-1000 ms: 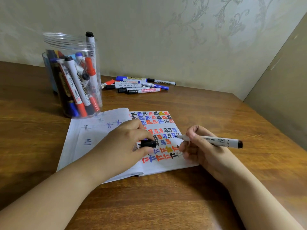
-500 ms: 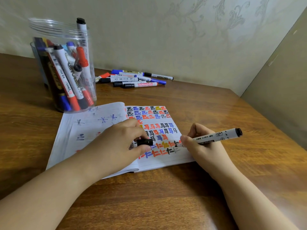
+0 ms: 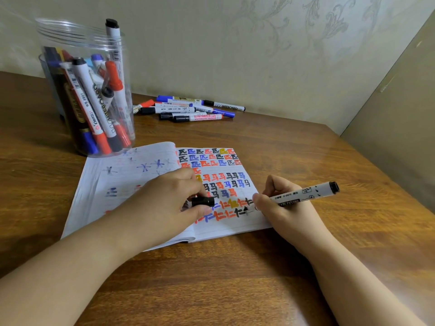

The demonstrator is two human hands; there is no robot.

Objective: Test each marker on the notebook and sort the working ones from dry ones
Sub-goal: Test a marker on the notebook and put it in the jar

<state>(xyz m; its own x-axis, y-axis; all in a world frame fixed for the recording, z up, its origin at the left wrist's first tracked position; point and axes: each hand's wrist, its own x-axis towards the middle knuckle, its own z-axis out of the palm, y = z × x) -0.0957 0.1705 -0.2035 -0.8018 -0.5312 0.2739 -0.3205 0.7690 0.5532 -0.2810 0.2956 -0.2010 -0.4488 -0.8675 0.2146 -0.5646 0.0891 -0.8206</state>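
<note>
The right hand (image 3: pixel 286 208) is gripping a white marker (image 3: pixel 303 193) between thumb and fingers, holding it tilted with its black end up and to the right and its tip touching the right page of the open notebook (image 3: pixel 146 184). The tip is sitting at the end of the bottom row of marks, just past a black one. The left hand (image 3: pixel 162 208) is resting on the notebook across the fold, pressing it flat while pinching the marker's black cap (image 3: pixel 203 201) between thumb and forefinger. The right page is carrying rows of red, blue, black and yellow test marks; the left page is showing a few faint blue and grey crosses.

The notebook is lying on the brown wooden tabletop (image 3: pixel 235 278), close to the person. Behind its left corner, a clear plastic jar (image 3: pixel 87 90) is standing upright, holding a bundle of markers with red, blue and black caps, one sticking up above the rim. Further back, near the wall (image 3: pixel 235 43), a small pile of markers (image 3: pixel 188 109) is lying flat on the tabletop, well apart from the notebook, mostly side by side.
</note>
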